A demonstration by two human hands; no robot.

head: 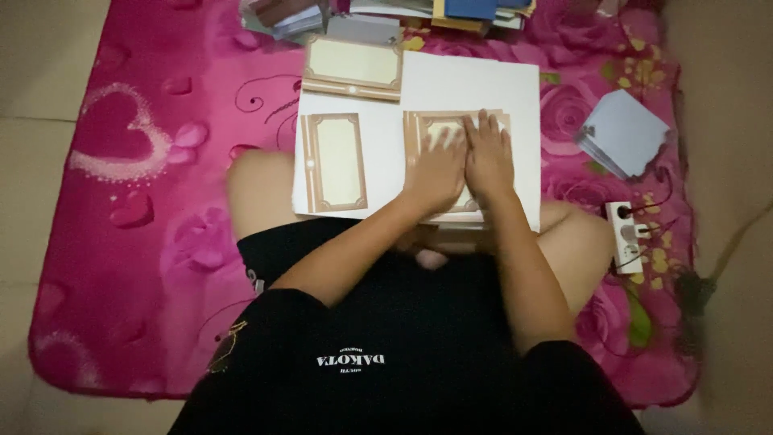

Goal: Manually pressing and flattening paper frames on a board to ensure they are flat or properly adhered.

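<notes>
Both hands lie flat, palms down and fingers spread, on a brown-bordered card (455, 165) at the centre of the frame. The left hand (435, 169) and the right hand (489, 157) press side by side; neither grasps anything.

The card rests on a white board (475, 84) balanced over the person's crossed legs. It appears thin, light and easily creased, and probably slides readily on the smooth board. The safest hold is likely at its borders, lifted from a corner, not the cream middle.

A second card (334, 163) lies upright at the board's left side, well apart from the hands. A third card (353, 68) overlaps the board's upper left corner.

The board's right and top parts are bare and give room to slide. Its near edge overhangs the lap. Beyond, on the pink blanket (137, 209), a grey paper stack (624, 133) sits at the right and a power strip (626, 235) lower right.
</notes>
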